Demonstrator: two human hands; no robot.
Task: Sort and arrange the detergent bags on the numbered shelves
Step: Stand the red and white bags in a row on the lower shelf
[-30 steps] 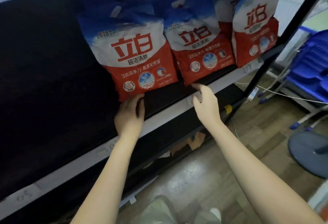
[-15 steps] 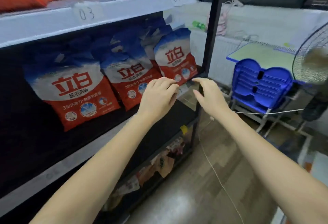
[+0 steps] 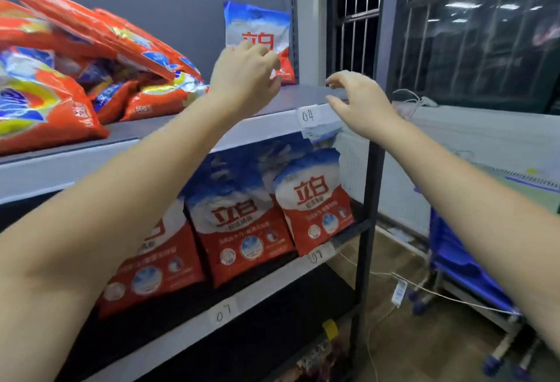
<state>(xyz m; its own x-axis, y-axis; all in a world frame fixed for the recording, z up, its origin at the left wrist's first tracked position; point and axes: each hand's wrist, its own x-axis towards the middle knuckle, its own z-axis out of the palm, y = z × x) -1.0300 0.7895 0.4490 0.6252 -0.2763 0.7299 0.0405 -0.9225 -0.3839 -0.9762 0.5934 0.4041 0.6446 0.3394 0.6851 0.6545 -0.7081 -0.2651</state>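
Note:
A blue, white and red detergent bag (image 3: 262, 25) stands upright at the right end of the upper shelf (image 3: 272, 122), above the label 04 (image 3: 308, 115). My left hand (image 3: 245, 77) is raised in front of its lower part, fingers curled, holding nothing I can see. My right hand (image 3: 356, 101) hovers open over the shelf's right corner. Several orange-red bags (image 3: 69, 78) lie heaped on the upper shelf's left. On the lower shelf (image 3: 257, 287), three blue-white-red bags (image 3: 242, 230) stand in a row.
The rack's black upright post (image 3: 368, 230) is at the right edge. A blue cart (image 3: 463, 266) stands on the floor to the right, with a white cable and a switch (image 3: 399, 292) hanging beside it. Barred windows (image 3: 472, 24) are behind.
Both hands rose from the lower shelf's edge to the upper shelf. My view tilted up, bringing the upper shelf and the standing bag into sight.

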